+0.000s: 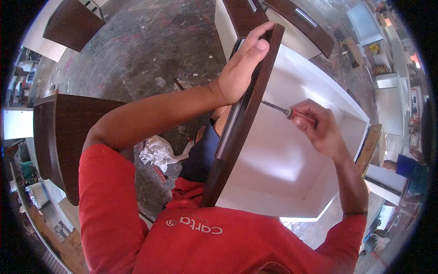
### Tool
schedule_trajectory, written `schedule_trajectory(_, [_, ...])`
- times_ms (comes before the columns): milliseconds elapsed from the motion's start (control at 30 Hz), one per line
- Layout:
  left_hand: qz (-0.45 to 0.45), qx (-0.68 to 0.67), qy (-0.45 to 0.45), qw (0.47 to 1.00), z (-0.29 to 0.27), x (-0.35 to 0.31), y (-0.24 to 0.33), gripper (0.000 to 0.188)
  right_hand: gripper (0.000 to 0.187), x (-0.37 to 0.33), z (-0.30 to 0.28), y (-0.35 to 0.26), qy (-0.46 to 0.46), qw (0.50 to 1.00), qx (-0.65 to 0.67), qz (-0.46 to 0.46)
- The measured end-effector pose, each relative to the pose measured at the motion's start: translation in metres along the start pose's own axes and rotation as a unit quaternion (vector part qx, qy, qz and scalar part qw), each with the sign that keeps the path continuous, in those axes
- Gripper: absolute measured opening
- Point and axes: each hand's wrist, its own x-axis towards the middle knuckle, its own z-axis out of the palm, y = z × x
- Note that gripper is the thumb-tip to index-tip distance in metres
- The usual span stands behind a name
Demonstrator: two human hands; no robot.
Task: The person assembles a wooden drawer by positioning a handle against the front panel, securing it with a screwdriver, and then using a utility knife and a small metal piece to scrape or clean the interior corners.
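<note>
A white drawer [292, 150] with a dark brown wooden front [237, 137] is tilted up against my body, its inside facing right. My left hand [242, 68] holds the brown front near its far end, palm against the outer face and fingers reaching the edge. My right hand [319, 125] is closed round the red handle of a screwdriver [286, 111]. The screwdriver's shaft points left, and its tip meets the inner side of the front panel. Whether a screw sits at the tip is too small to tell. A long dark handle [228, 132] runs along the front's outer face.
Brown-fronted drawers [305, 23] stand on the floor beyond. A brown cabinet piece [77, 132] is at left, another brown panel [73, 25] at far left. A white cloth [159, 150] and a red-handled tool [159, 173] lie on the grey floor [150, 59].
</note>
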Motion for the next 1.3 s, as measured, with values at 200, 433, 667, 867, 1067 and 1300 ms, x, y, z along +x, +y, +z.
schedule_trajectory(200, [0.032, -0.010, -0.007, 0.999, 0.004, 0.006, 0.000, 0.069, 0.041, -0.015, 0.009, 0.008, 0.069, 0.991, -0.078, -0.082])
schedule_trajectory(433, [0.037, -0.051, -0.003, 0.998, 0.008, 0.008, -0.003, 0.069, 0.039, -0.021, 0.017, 0.016, 0.163, 0.875, -0.392, -0.232])
schedule_trajectory(667, [-0.020, -0.066, 0.016, 0.998, 0.011, 0.007, 0.003, 0.067, 0.037, -0.013, 0.009, -0.003, 0.088, 0.975, -0.171, -0.110])
schedule_trajectory(867, [0.019, -0.022, -0.003, 1.000, 0.007, 0.005, 0.001, 0.065, 0.033, -0.009, 0.003, -0.005, 0.016, 0.998, -0.051, -0.018])
schedule_trajectory(1067, [0.022, -0.042, -0.017, 0.999, 0.012, 0.011, -0.004, 0.064, 0.042, -0.025, 0.009, 0.012, 0.117, 0.947, -0.242, -0.175])
schedule_trajectory(1300, [0.021, -0.043, -0.005, 0.999, 0.019, 0.013, -0.004, 0.062, 0.045, -0.032, 0.020, 0.023, 0.148, 0.914, -0.337, -0.170])
